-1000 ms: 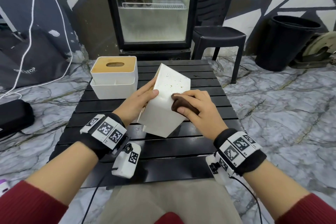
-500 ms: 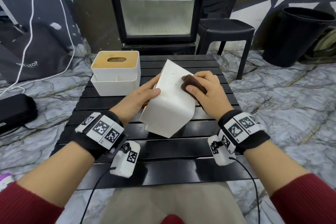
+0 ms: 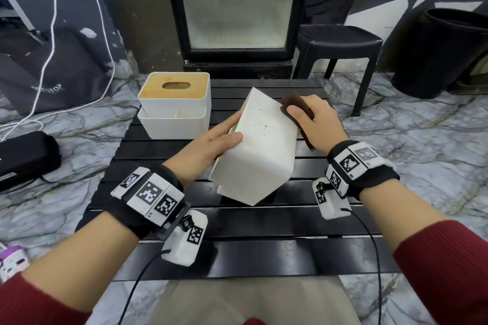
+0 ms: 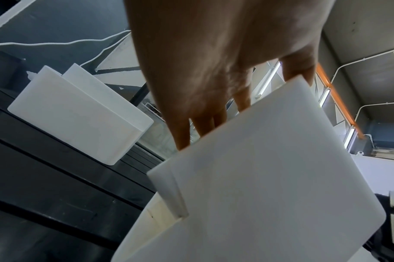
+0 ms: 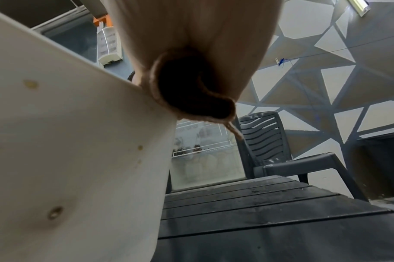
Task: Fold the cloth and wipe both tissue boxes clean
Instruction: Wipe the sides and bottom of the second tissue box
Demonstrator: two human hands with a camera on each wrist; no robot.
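Fingers of the left hand [image 3: 211,144] clasp the tilted white tissue box [image 3: 260,145], thumb on its spotted upper face, its lower corner apparently resting on the black slatted surface [image 3: 264,221]. The right hand [image 3: 314,121] grips the folded brown cloth [image 3: 295,103] against the box's far right edge. A second tissue box [image 3: 175,111] with a wooden lid stands near, at the far left.
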